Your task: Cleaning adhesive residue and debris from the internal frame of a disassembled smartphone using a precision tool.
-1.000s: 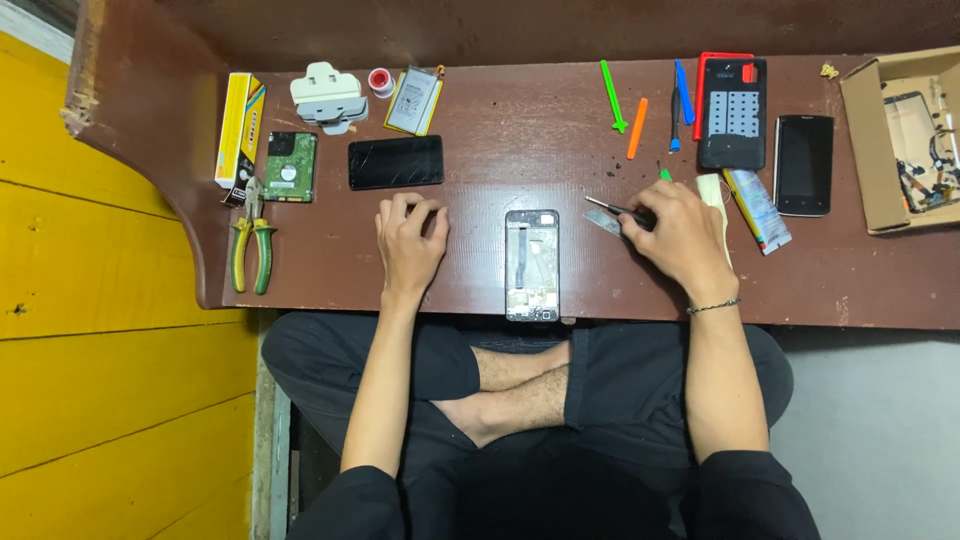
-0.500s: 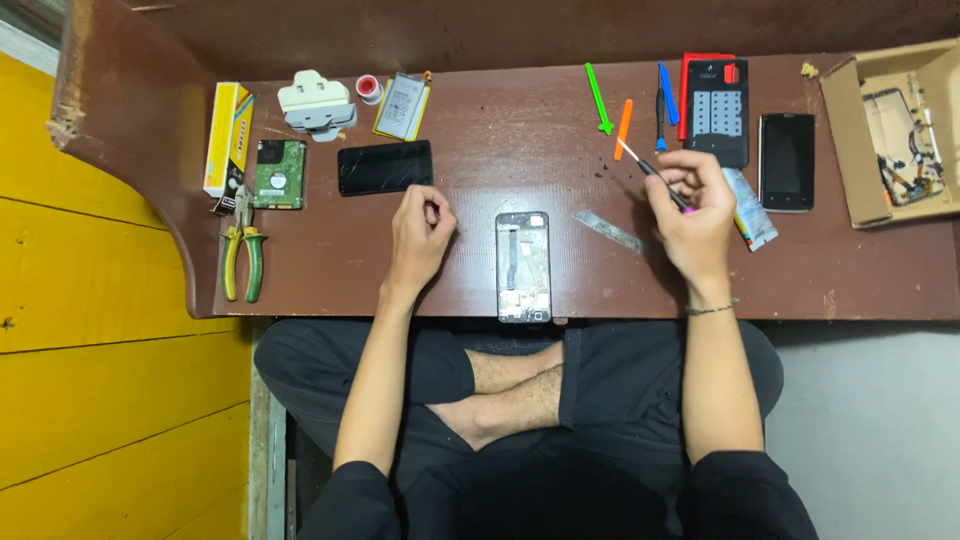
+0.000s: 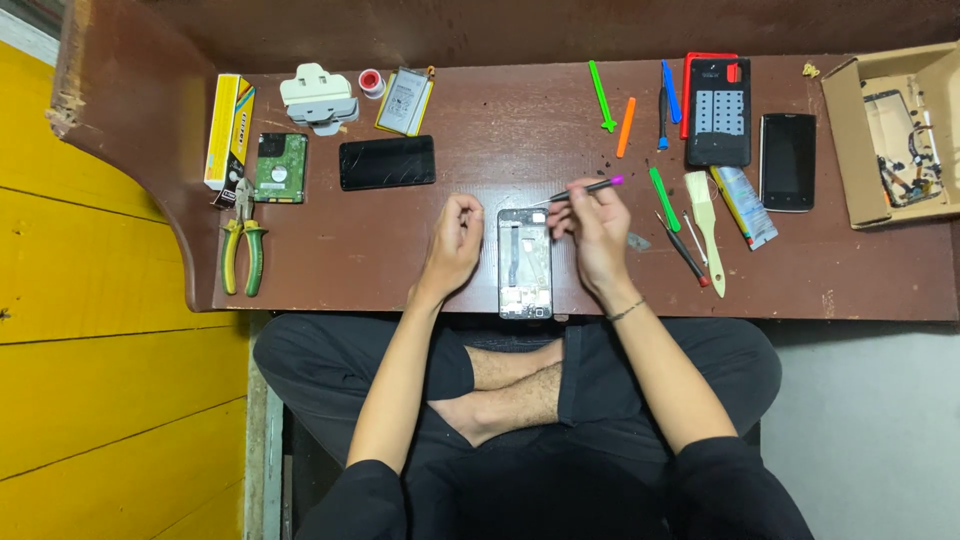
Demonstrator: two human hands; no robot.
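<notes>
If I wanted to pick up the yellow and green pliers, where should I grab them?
Grab the pliers by the two yellow-and-green handles, probably coming from above at the end near the table edge. The handles lie flat, side by side, pointing toward the person, and they are the long covered part. The metal jaws point away, close to a small circuit board.

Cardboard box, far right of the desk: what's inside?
The cardboard box lies open. Inside show a flat dark phone-sized panel and a tangle of small parts and cables. Too small to identify singly. Anything beneath them is covered, and the box's right end runs out of frame.
</notes>
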